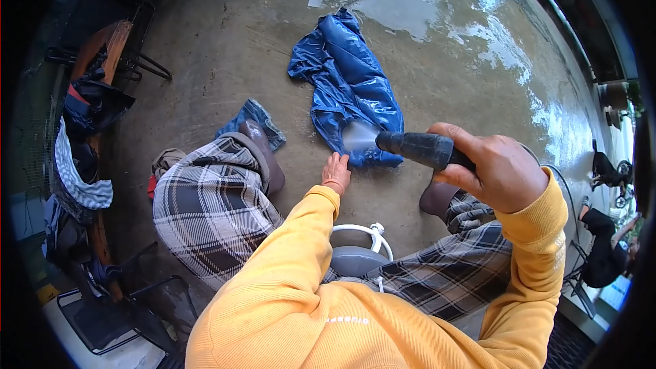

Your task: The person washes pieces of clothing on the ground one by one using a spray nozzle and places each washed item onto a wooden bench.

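A shiny blue padded jacket (359,61) lies spread on the wet concrete floor in front of me. My right hand (495,164) is wrapped round a black spray nozzle (417,148), which points left. A white fan of water leaves its tip and strikes the lower part of the jacket. At the jacket's near left edge is my left hand (336,172), its fingers close together and gripping the fabric; the fingertips are partly hidden. Between my knees shows a grey seat (355,260) with a white curved frame.
Folded blue denim (270,123) lies by my left foot. Along the left, a wooden bench (102,55) bears several garments, with black chairs (102,321) nearby. Puddles (403,0) cover the far floor. At far right are a dark-clothed person (605,253) and a hose (568,195).
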The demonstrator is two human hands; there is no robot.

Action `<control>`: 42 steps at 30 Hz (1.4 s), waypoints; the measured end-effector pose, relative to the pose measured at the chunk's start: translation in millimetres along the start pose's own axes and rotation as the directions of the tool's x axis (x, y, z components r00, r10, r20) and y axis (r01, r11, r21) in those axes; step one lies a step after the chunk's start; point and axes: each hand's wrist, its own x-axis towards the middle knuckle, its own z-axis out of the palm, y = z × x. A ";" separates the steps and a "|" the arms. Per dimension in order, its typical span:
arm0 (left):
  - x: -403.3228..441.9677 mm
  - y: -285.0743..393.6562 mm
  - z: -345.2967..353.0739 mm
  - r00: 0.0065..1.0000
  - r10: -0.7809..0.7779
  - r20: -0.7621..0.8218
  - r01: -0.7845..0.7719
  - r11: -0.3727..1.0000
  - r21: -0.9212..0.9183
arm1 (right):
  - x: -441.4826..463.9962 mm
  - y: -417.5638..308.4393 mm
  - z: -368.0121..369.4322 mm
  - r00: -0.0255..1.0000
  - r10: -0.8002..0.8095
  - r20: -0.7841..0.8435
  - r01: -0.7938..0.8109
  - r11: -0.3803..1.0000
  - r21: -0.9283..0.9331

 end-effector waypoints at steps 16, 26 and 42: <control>-40.7 94.5 8.3 0.767 0.411 0.492 -0.431 0.899 -0.078 | 7.0 18.5 -5.5 0.910 -0.079 -0.407 0.108 0.993 0.048; -43.8 124.9 16.3 0.706 0.397 0.587 -0.383 0.911 -0.155 | 9.9 21.0 -18.7 0.977 0.031 -0.212 -0.023 0.999 0.040; 64.5 79.3 29.5 0.921 0.369 0.129 -0.385 0.911 0.145 | 22.6 33.6 -8.2 0.874 -0.009 -0.486 0.120 0.973 0.199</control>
